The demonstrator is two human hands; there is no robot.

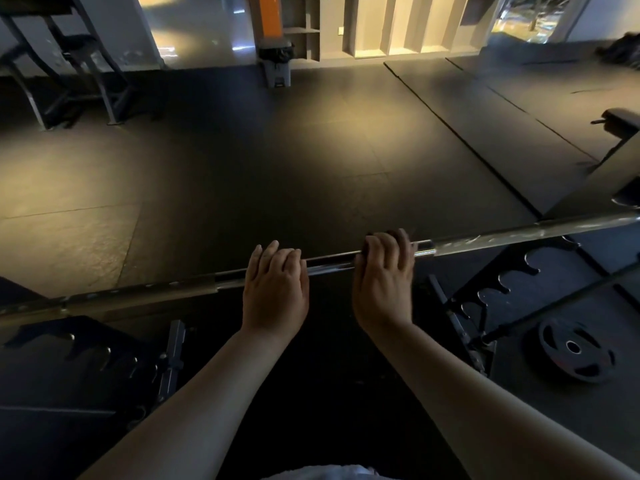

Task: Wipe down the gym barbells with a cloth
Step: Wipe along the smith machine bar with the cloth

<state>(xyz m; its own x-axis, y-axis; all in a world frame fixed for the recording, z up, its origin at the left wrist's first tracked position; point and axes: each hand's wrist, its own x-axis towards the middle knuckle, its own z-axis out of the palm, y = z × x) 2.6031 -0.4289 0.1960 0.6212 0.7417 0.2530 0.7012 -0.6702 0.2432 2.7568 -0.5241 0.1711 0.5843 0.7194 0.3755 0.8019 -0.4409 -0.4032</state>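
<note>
Head view: two hands on a long metal bar (519, 234) in a dim gym.
Left hand (275, 289) lies on the bar, fingers loose. Right hand (382, 282) curls round it, over a dark lump (379, 234) too dim to name. Both bar ends run out of sight.

Left forearm (194, 393) and right forearm (467, 386), both bare, reach forward from the bottom edge, palms down. The left hand (275, 289) lies on the barbell shaft (329, 265), fingers nearly straight and draped over it, thumb alongside. Near it but apart, the right hand (382, 282) curls its fingers round the same shaft, with something dark showing at the fingertips.
</note>
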